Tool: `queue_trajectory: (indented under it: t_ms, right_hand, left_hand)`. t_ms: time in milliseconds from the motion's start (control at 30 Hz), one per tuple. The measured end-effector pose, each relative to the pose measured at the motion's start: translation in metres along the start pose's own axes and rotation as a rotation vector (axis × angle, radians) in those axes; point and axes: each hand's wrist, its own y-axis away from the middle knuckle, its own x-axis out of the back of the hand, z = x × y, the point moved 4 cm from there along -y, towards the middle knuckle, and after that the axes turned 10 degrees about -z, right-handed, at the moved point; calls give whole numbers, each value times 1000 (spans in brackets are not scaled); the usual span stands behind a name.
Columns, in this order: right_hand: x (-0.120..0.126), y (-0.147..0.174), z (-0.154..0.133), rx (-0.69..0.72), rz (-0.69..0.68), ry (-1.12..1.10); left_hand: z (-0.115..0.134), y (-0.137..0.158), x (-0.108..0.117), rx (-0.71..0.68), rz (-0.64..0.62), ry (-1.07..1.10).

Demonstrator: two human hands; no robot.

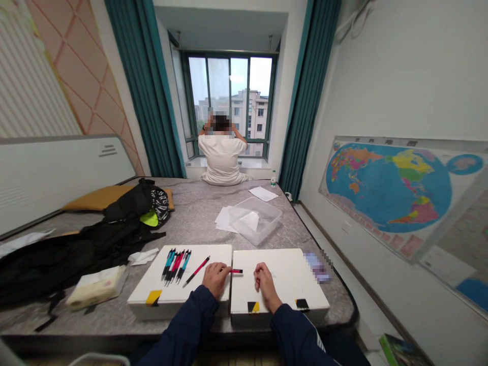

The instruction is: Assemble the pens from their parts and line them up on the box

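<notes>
held red pen (237, 271): one, in the left hand (215, 278), jutting rightward toward the right hand (266, 285), its end over the second white box (282, 274). left hand: palm down above the first white box (224, 252) near its right edge, fingers and thumb closed upon that pen. right hand: well apart from the left, over the second white box, fingers loosely curled inward; contents, if any, cannot be told. loose red pen (196, 271): one, lying aslant just beside the left hand. group of pens (176, 263): teal-and-black and red-and-black, side by side, farther left on the first white box. boxes: two, side by side, upon a grey bed (194, 213). tissue pack (97, 285): left of the first white box. clear plastic bin (269, 218): beyond the boxes, near white sheets (223, 218). black fabric bundle (76, 254): left side of the bed. small bottle (273, 179): far edge. person in a white top (222, 157): seated before the window (218, 79), back turned. world map (381, 188): on the right wall (430, 76).
</notes>
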Motion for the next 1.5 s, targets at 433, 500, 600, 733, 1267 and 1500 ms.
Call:
queue_trajectory:
  t_ms: [433,500,600,733,1267,1500]
  right_hand:
    - [-4,-1,6,43,-92,75]
    - [-3,-2,7,52,-89,70]
    - [-3,-2,6,71,-77,44]
    - [-7,-1,6,24,-86,28]
    - [-10,6,-16,116,-99,271]
    - [-10,-6,-9,-47,-105,91]
  left_hand:
    - [-10,2,-23,192,-272,89]
    - [-10,3,-25,213,-305,96]
    - [-10,7,-30,257,-352,98]
    - [-10,12,-34,290,-372,113]
    - [-9,-12,5,357,-188,215]
    - [-13,-4,-3,370,-64,301]
